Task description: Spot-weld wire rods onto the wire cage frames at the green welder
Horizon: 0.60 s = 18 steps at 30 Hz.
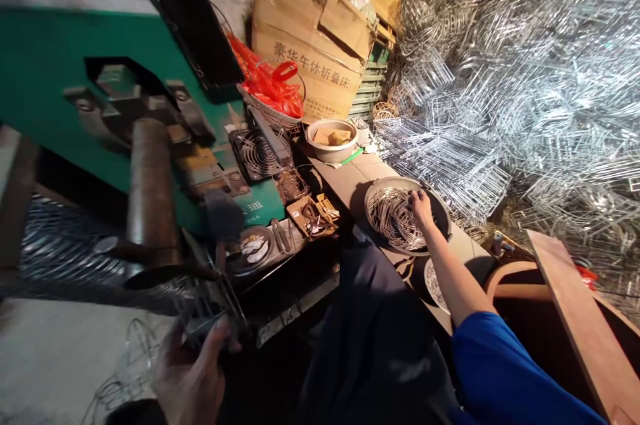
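Note:
My right hand [421,207] reaches into a round basin [441,217] of thin wire rings [393,217]. Its fingers are pressed together at the right side of the heap; what they pinch is too small to make out. At the lower left, my left hand [195,365] is curled around a dark wire piece [207,312] just below the metal cylinder [153,198] of a green machine [45,72]. That piece is blurred, and part of it is hidden by the fingers.
Beside the machine lie a small parts box [313,218] and a tray [255,248]. Behind are a basin with blocks [333,138], red bags [275,85] and a carton [305,45]. Piled wire racks [550,78] fill the right; a board [575,318] crosses a brown tub [515,272].

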### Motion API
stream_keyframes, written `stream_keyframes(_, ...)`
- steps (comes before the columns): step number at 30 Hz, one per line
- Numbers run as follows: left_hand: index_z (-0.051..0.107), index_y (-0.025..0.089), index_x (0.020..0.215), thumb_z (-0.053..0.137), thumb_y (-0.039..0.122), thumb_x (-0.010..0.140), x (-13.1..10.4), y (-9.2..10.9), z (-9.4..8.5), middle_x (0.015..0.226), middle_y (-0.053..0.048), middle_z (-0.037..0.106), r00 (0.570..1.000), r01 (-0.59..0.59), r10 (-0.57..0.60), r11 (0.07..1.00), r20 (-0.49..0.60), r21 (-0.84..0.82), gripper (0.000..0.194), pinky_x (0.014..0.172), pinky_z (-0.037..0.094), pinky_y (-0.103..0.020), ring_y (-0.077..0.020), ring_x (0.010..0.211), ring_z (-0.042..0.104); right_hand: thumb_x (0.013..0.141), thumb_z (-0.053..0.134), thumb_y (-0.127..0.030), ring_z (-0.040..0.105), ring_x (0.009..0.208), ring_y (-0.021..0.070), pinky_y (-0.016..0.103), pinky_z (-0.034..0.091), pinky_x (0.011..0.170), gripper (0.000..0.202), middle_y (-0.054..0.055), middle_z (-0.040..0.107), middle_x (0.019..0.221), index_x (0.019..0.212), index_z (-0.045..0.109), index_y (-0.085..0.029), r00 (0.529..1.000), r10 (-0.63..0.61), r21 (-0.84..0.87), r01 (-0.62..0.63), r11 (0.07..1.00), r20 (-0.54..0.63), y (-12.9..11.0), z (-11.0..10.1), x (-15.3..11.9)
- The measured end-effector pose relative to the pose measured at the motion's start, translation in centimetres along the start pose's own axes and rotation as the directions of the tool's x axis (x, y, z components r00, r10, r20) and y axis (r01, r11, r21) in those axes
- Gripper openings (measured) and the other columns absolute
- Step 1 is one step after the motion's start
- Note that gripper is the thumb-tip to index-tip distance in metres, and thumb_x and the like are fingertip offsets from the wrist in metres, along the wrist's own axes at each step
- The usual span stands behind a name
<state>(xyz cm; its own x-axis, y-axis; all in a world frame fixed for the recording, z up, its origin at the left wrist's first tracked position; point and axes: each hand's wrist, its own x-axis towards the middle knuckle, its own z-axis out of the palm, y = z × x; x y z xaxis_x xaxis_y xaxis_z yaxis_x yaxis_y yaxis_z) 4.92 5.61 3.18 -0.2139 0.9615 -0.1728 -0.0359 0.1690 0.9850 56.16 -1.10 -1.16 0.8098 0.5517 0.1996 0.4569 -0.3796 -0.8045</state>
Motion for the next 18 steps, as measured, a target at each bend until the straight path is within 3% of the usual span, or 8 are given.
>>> stream_keyframes(3,0.062,0.02,0.122,0.087,0.034,0.061,-1.5,-1.9,-1.6,0.069,0.005,0.065,0.999,-0.012,0.011,1.0,0.052,0.027,0.068,0.048,0.05,-0.022,-0.0116,0.05,0.058,0.089,0.041,-0.068,0.042,0.059,0.0129,0.025,0.041,0.059,0.053,-0.005,0.044,0.064,0.091,0.059,-0.018,0.996,-0.067,0.127,0.059,0.99,0.06,-4.2,0.3,-0.6)
stream_keyframes(6,0.059,0.02,0.127,0.085,0.034,0.065,-3.4,-3.0,-2.4,0.067,0.007,0.061,0.996,-0.029,0.033,0.999,0.079,-0.043,0.069,0.047,0.05,-0.02,-0.0094,0.048,0.056,0.084,0.057,-0.064,0.043,0.06,0.0125,0.025,0.04,0.06,0.045,-0.003,0.047,0.064,0.087,0.065,-0.02,0.955,-0.213,0.368,0.126,0.921,0.207,-9.1,2.0,-2.8)
stream_keyframes(8,0.057,0.021,0.13,0.084,0.034,0.069,-4.5,-3.3,-2.4,0.066,0.008,0.058,0.994,-0.044,0.055,0.993,0.095,-0.108,0.068,0.046,0.049,-0.019,-0.0078,0.046,0.053,0.083,0.063,-0.059,0.047,0.065,0.0137,0.026,0.041,0.064,0.04,-0.001,0.053,0.069,0.091,0.069,-0.021,0.89,-0.304,0.499,0.104,0.86,0.339,-12.3,3.8,-5.2)
stream_keyframes(11,0.05,0.021,0.136,0.081,0.033,0.073,-5.4,-3.6,-2.5,0.065,0.009,0.054,0.993,-0.021,0.042,0.983,0.112,-0.184,0.071,0.043,0.047,-0.019,-0.0066,0.044,0.05,0.08,0.069,-0.054,0.049,0.071,0.0159,0.028,0.042,0.068,0.035,0.002,0.057,0.073,0.087,0.07,-0.02,0.765,-0.36,0.552,0.007,0.834,0.534,-15.9,6.9,-9.3)
stream_keyframes(13,0.048,0.019,0.137,0.081,0.034,0.074,-5.6,-3.7,-2.8,0.063,0.01,0.052,0.993,0.001,0.024,0.977,0.119,-0.212,0.072,0.041,0.046,-0.018,-0.0059,0.042,0.048,0.082,0.068,-0.054,0.048,0.071,0.0159,0.029,0.04,0.067,0.035,0.002,0.055,0.071,0.079,0.067,-0.02,0.711,-0.359,0.558,-0.056,0.828,0.604,-17.3,8.8,-12.1)
stream_keyframes(18,0.046,0.016,0.135,0.083,0.034,0.072,-6.0,-3.9,-3.6,0.062,0.011,0.05,0.993,0.037,-0.008,0.968,0.115,-0.249,0.075,0.039,0.046,-0.018,-0.0056,0.042,0.046,0.081,0.069,-0.055,0.035,0.061,0.012,0.027,0.031,0.059,0.046,-0.002,0.04,0.06,0.059,0.049,-0.019,0.684,-0.365,0.535,-0.044,0.843,0.631,-18.3,12.4,-17.3)
